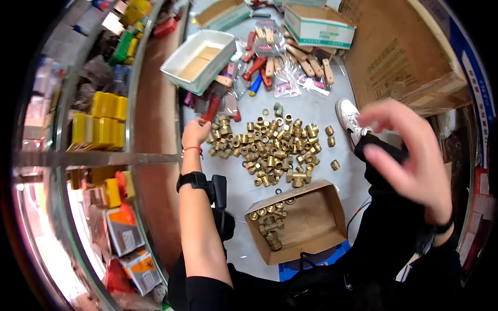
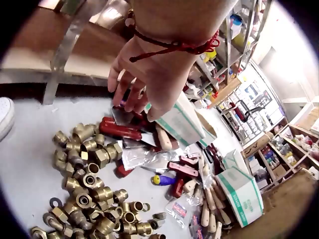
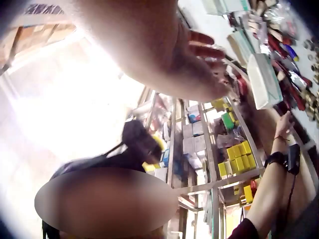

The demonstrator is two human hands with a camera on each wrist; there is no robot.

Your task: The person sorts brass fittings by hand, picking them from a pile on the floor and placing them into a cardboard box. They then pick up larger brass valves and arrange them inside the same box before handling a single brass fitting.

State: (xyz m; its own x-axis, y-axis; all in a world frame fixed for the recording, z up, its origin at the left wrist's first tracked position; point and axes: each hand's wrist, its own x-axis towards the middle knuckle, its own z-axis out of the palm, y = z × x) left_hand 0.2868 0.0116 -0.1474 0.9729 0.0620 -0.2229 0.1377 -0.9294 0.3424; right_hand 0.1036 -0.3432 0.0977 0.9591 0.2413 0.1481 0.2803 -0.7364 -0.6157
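My left hand [image 1: 196, 133] reaches down at the left edge of a heap of brass pipe fittings [image 1: 270, 145]. In the left wrist view its fingers hang loosely bent over red-handled scrapers [image 2: 119, 130], beside a white-and-green box [image 2: 182, 119]; nothing shows gripped in them. My right hand [image 1: 404, 150] is raised over my right leg, blurred, thumb and fingers spread apart with nothing between them. A brown cardboard box [image 1: 311, 223] in front of me holds several brass fittings along its left side.
More scrapers with wooden handles [image 1: 311, 65] lie behind the fittings, near an open scraper box [image 1: 319, 31]. A large carton [image 1: 399, 57] stands at the right, close to a white shoe [image 1: 350, 119]. Metal shelves with yellow boxes [image 1: 101, 122] line the left.
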